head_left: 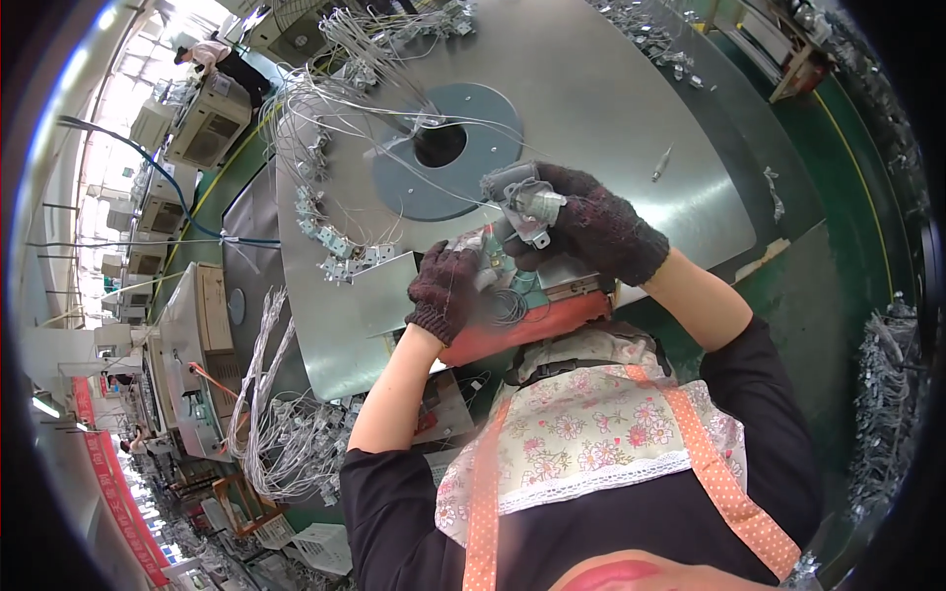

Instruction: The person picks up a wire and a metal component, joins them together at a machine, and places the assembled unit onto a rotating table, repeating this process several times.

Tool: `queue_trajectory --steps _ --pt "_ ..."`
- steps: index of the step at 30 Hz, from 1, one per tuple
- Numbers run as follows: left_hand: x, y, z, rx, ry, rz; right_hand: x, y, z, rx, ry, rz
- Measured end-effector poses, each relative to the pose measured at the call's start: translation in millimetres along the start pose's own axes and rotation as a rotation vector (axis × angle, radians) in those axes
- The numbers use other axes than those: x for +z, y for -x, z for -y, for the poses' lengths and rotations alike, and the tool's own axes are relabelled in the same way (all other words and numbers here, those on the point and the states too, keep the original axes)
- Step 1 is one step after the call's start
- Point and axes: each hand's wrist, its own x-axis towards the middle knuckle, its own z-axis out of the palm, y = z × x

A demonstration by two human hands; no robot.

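My right hand (606,227), in a dark knitted glove, is closed around a grey metal part (537,205) with a rounded body and a small holed tab. It is held up above the near edge of the metal table. My left hand (440,291), gloved the same way, is beside it on the left. Its fingers are bent together at a small pale piece, too blurred to name. Between and below the hands sits a green fixture (527,281) with a coil of thin dark wire (507,307) by it. A red strip (522,330) runs along the table edge in front of me.
A grey disc with a dark hole (394,187) is set in the table. White wires with small metal parts (345,256) curve along its left side. A pen-like tool (661,164) lies to the right. Bundled wires (261,394) hang at left; a person (222,64) works far off.
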Motion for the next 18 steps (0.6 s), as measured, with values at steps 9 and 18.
queue_trajectory --steps 9,18 --pt "-2.8 4.5 3.1 0.078 -0.075 0.071 25.5 7.2 12.2 0.050 -0.387 0.210" --pt "9.5 3.0 10.3 0.108 -0.074 -0.007 25.4 -0.1 -5.2 -0.030 -0.198 0.155"
